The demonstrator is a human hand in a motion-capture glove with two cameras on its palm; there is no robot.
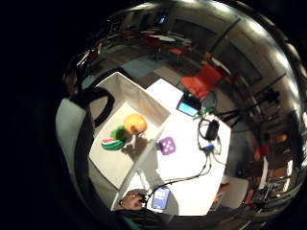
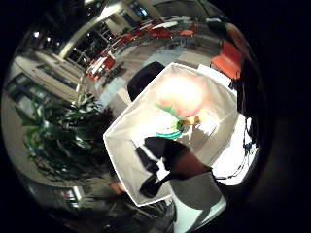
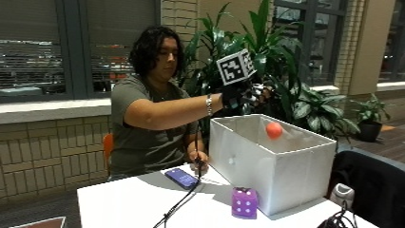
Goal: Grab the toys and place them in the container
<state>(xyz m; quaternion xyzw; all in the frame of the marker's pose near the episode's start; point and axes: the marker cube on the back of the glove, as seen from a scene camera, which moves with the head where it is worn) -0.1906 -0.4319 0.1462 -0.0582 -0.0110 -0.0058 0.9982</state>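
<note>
A person holds the gloved right hand [image 3: 244, 95] over the tall white container [image 3: 253, 164], fingers spread and holding nothing. An orange ball [image 3: 273, 129] is in the air just below the container's rim, apart from the hand. It shows large and blurred in the thumb side palm view [image 2: 181, 94] and above the box floor [image 1: 135, 123] in the little finger side view. A watermelon slice toy [image 1: 112, 143] and a green toy [image 1: 119, 132] lie inside the container [image 1: 139, 98]. A purple die [image 3: 244, 203] stands on the white table against the container's front wall.
The bare left hand [image 3: 197, 159] rests on the table by a phone [image 3: 182, 177]. Cables run across the table [image 3: 126, 204]. A black device [image 1: 211, 129] and a small screen [image 1: 188, 108] lie on the far part. Plants stand behind the container.
</note>
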